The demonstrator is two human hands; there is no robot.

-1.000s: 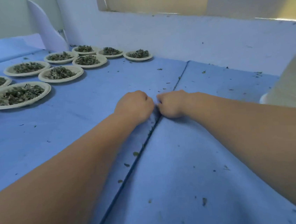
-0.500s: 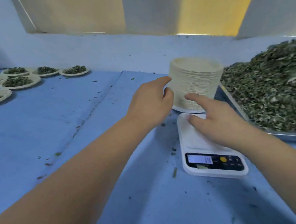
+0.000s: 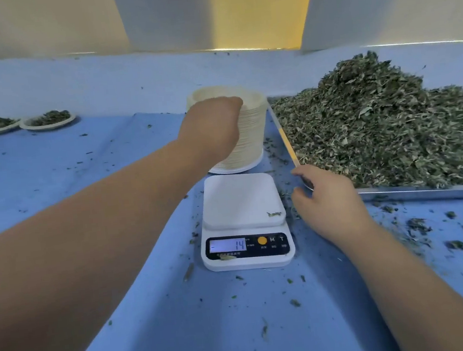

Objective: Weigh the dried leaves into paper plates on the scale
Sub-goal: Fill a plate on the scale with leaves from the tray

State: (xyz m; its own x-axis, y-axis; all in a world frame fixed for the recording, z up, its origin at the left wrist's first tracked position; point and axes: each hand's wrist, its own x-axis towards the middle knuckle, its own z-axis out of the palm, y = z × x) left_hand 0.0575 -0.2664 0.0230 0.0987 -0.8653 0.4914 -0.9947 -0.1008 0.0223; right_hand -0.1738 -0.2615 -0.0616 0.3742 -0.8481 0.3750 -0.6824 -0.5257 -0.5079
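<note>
—Two hands over the blue cloth (image 3: 81, 168), then. What had each got hold of?

—The left hand (image 3: 214, 131) sat on the stack of paper plates (image 3: 252, 138) with its fingers curled over the top rim and the tips hidden on the far side. The right hand (image 3: 330, 205) held nothing. Its fingers were loose and a little spread, and the forefinger reached toward the near left corner of the tray (image 3: 426, 192). Whether it touched the metal, I could not tell.

—And the scale?

—The scale (image 3: 243, 219) stood just in front of the stack, between the two forearms. One leaf scrap (image 3: 274, 214) lay at the near right corner of its white platform. The display was lit and showed a minus sign and 14.

—Where were the leaves?

—The dried leaves (image 3: 385, 130) lay heaped high in the tray, just to the right of the stack and the scale. The left rim of the tray ran close beside the stack. Crumbs were scattered over the cloth around the scale and in front of the tray.

—Any plates already served?

—Yes, filled plates (image 3: 50, 120) sat at the far left, well apart from the scale, each with a small mound of leaves. Two showed whole, and another was cut off by the edge of the view.
</note>
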